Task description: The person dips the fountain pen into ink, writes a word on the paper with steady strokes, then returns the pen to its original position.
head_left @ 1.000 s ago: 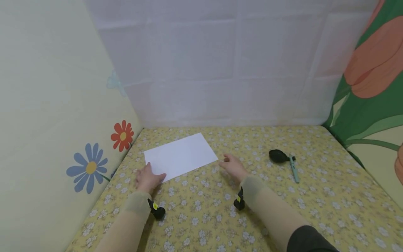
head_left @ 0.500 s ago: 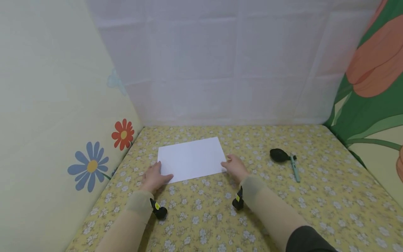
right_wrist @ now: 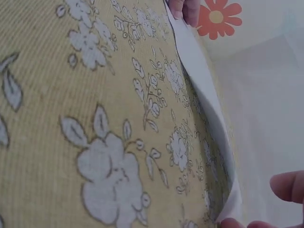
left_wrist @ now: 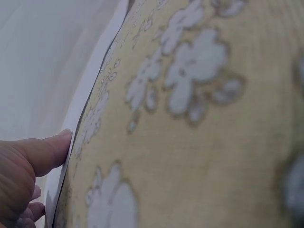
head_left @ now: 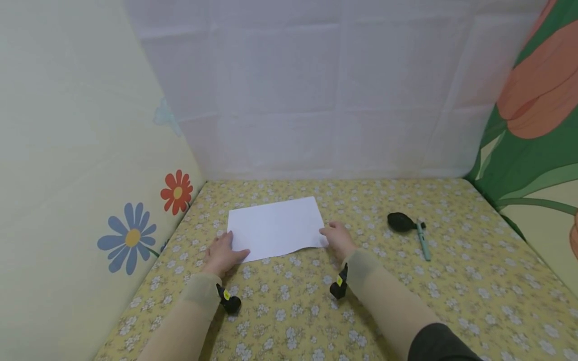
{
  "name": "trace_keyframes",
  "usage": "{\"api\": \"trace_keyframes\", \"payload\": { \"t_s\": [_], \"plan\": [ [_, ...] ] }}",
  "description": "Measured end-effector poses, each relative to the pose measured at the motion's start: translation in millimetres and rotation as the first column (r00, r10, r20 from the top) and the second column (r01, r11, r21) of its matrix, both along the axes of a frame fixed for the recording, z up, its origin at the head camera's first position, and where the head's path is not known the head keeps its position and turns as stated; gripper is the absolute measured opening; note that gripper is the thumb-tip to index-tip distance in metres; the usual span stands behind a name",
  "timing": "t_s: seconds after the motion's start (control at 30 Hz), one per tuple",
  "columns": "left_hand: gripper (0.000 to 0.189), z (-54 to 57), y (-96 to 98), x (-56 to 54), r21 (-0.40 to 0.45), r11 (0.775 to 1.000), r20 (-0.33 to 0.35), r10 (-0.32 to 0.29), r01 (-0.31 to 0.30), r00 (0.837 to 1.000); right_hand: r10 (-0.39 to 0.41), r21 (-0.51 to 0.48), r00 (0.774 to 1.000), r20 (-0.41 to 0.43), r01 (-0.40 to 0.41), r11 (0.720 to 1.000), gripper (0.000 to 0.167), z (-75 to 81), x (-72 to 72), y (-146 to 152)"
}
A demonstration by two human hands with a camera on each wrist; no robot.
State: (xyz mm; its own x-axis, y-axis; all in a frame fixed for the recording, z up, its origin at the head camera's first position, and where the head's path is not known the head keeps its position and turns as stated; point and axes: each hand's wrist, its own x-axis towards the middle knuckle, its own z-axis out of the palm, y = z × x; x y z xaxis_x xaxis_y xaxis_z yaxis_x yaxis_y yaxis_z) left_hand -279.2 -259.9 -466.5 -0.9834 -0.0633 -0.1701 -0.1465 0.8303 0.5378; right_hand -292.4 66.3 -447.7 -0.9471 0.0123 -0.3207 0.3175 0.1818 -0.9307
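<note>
A white sheet of paper (head_left: 275,225) lies on the flowered cloth, its near edge bowed up off the cloth towards the right. My left hand (head_left: 222,254) is at the near left corner, with thumb and fingers spread along the edges. In the left wrist view the straight thumb (left_wrist: 52,149) touches the near edge. My right hand (head_left: 338,238) is at the right edge. In the right wrist view its fingers (right_wrist: 235,223) touch the raised paper corner, while the thumb (right_wrist: 289,186) stands apart from them. The undersides of both hands are hidden.
A black rubber bulb (head_left: 400,222) lies to the right of the paper. A pale green pen (head_left: 423,243) lies beside its nozzle. The yellow flowered cloth (head_left: 289,311) covers the table. A white sheet (head_left: 280,90) hangs behind, with printed panels at both sides.
The paper has slid right and turned nearly square to me, and its right edge meets the right hand. The left hand moved slightly right with it. The near edge has just bowed up.
</note>
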Motion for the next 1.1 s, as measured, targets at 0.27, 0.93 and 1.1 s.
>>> {"api": "trace_keyframes", "payload": {
  "t_s": [0.27, 0.93, 1.1],
  "plan": [
    [0.091, -1.3, 2.7, 0.4, 0.007, 1.000, -0.001, -0.004, 0.004, 1.000, -0.054, 0.057, 0.998, -0.011, 0.054, 0.997, 0.058, -9.9, -6.7, 1],
    [0.091, -0.4, 42.8, 11.5, -0.026, 0.982, -0.026, -0.186, 0.185, 0.982, 0.236, 0.551, 0.968, -0.086, -0.151, 0.821, 0.053, -13.5, 5.3, 62],
    [0.090, -4.1, 51.3, 10.7, -0.040, 0.979, -0.028, -0.202, 0.200, 0.979, 0.252, 0.550, 0.965, -0.070, -0.173, 0.817, 0.054, -11.7, 8.7, 72]
  ]
}}
